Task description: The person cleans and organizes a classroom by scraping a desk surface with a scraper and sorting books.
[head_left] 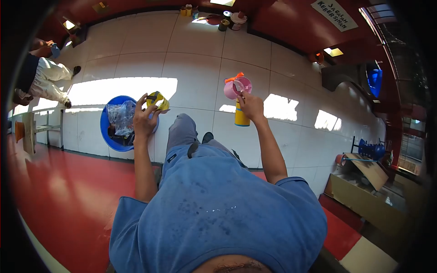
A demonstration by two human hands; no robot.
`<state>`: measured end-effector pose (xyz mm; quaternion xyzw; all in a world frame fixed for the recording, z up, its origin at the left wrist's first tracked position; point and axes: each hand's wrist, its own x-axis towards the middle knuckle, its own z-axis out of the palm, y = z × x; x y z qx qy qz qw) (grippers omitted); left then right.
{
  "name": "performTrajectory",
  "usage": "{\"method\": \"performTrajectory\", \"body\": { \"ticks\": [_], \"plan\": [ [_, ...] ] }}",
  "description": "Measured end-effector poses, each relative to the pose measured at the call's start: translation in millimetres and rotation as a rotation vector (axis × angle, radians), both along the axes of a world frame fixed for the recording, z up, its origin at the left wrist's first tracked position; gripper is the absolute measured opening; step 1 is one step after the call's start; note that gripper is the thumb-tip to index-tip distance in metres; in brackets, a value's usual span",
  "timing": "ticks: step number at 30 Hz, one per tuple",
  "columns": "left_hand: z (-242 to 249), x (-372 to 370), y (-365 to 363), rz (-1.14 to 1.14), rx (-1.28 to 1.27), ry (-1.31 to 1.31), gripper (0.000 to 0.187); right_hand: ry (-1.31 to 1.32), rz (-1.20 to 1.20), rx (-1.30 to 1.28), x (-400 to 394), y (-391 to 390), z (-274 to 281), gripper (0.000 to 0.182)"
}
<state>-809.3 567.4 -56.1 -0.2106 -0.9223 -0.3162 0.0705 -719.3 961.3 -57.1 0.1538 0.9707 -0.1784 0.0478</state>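
My left hand [144,117] is closed around a small yellow container [161,103] with a dark strip across its top. Right beside it stands a blue bucket [105,126] with clear plastic [122,116] and dark items inside. My right hand [251,107] grips the near side of a pink cup [231,91], out in front of my right leg. Something bright orange [236,76] shows at the cup's far rim. A yellow can [242,117] with a blue band appears just under the right hand, partly covered by it.
Ahead is a white tiled floor [191,68] with sunlit patches. Paint tins [237,19] stand along the far wall. At the left, a person [48,77] in light trousers is near a wooden stool [31,132]. A wooden box [359,191] sits at the right.
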Motion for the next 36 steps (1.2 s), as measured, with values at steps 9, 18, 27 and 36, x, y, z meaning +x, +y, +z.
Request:
{"method": "performTrajectory", "body": {
  "ticks": [9,18,27,36],
  "plan": [
    [-96.8,-229.6,32.0,0.212,-0.071,-0.224,0.015,0.067,0.201,-0.04,-330.8,25.9,-49.2,0.018],
    [-116.3,-554.7,105.5,0.207,-0.18,-0.144,0.018,0.009,0.139,-0.147,-620.0,41.2,-127.6,0.021],
    [-365.1,-883.0,177.2,0.259,-0.206,-0.261,0.016,-0.029,0.311,-0.087,-945.5,90.6,-394.1,0.018],
    [-633.3,-1106.9,252.9,0.158,-0.182,-0.292,0.013,-0.267,0.417,0.035,-1105.8,97.3,-657.6,0.019]
  ]
}}
